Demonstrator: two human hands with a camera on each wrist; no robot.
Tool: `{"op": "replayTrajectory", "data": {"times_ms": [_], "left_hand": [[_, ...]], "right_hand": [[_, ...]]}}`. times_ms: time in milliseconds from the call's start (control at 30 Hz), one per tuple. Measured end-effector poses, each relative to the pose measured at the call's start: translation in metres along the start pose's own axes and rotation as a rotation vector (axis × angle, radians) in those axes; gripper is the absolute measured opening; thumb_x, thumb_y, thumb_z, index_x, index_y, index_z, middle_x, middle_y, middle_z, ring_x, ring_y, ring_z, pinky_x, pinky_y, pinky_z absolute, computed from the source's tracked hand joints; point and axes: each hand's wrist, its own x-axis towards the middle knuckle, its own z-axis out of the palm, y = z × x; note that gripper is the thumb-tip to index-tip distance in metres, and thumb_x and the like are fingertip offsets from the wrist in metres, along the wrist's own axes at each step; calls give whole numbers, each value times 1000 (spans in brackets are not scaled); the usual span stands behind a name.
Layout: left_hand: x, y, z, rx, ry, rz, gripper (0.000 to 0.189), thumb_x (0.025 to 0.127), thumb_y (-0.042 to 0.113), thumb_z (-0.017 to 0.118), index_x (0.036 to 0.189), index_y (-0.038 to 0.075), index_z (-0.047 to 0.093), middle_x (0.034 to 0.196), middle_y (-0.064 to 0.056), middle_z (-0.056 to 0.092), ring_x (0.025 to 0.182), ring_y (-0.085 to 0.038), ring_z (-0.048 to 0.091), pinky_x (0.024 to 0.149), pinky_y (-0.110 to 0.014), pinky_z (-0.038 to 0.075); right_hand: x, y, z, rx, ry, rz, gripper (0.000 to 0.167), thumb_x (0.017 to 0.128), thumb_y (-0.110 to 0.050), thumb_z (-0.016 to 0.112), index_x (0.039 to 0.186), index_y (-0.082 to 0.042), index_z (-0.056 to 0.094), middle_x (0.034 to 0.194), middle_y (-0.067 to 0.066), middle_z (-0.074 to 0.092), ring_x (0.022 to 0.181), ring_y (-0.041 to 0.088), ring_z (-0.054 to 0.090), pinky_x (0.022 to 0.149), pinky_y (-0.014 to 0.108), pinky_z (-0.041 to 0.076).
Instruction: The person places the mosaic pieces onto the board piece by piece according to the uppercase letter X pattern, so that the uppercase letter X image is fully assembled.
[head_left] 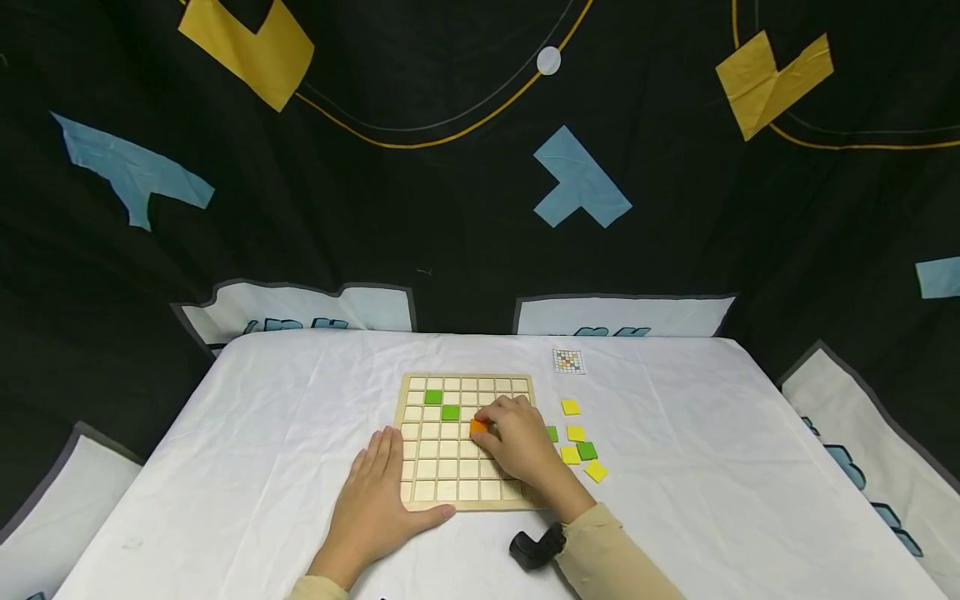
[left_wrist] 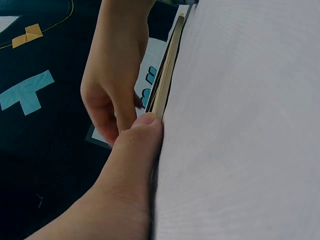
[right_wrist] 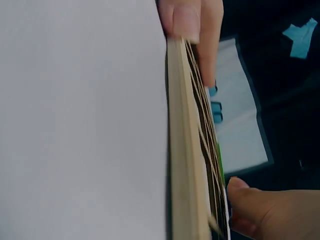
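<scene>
A wooden grid board lies flat on the table. Two green square tiles sit in its cells on a diagonal. My right hand pinches an orange tile between thumb and fingers over the middle of the grid, just down and right of the green pair. My left hand rests at the board's front left corner, its straight fingers along the left side and its thumb against the front edge. In the left wrist view, the left thumb presses on the board's edge.
Right of the board lie several loose yellow tiles and green tiles, one green tile partly behind my right hand. A small card with a coloured grid pattern lies farther back. A black curved piece is by the right sleeve.
</scene>
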Motion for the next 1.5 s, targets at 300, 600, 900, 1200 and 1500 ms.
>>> {"op": "replayTrajectory", "data": {"times_ms": [300,600,900,1200,1500], "left_hand": [[0,0,-1,5,11,10,136,66,91,56,153,-9,24,161,-24,25,152,-38,23,122,-54,24],[-1,-1,-2,3,5,0,136,66,92,55,153,-8,24,161,-25,25,152,-39,23,123,-54,23],[-3,0,0,-11,7,-11,137,65,92,57,154,-8,24,162,-24,25,152,-39,22,123,-54,21],[0,0,0,-1,-17,-11,138,65,93,55,154,-7,22,163,-23,22,152,-39,20,124,-54,21],[0,1,-1,1,-12,-10,138,65,93,55,154,-7,23,162,-23,23,152,-38,20,124,-53,22]], "right_hand": [[4,-12,11,-8,45,-2,22,90,-34,74,106,-21,77,105,-4,68,94,18,55,82,36,49],[3,-16,12,74,38,50,21,89,-31,75,106,-20,79,105,-3,67,92,17,51,81,33,45],[-9,-12,5,99,66,47,21,90,-23,71,109,-17,78,105,-2,67,94,17,52,80,34,46],[-27,33,-21,22,94,164,32,92,-21,69,124,-17,70,114,2,66,112,29,55,93,48,48],[-42,64,-30,-32,15,209,31,93,-22,69,124,-16,70,121,4,63,120,33,51,99,53,44]]}}
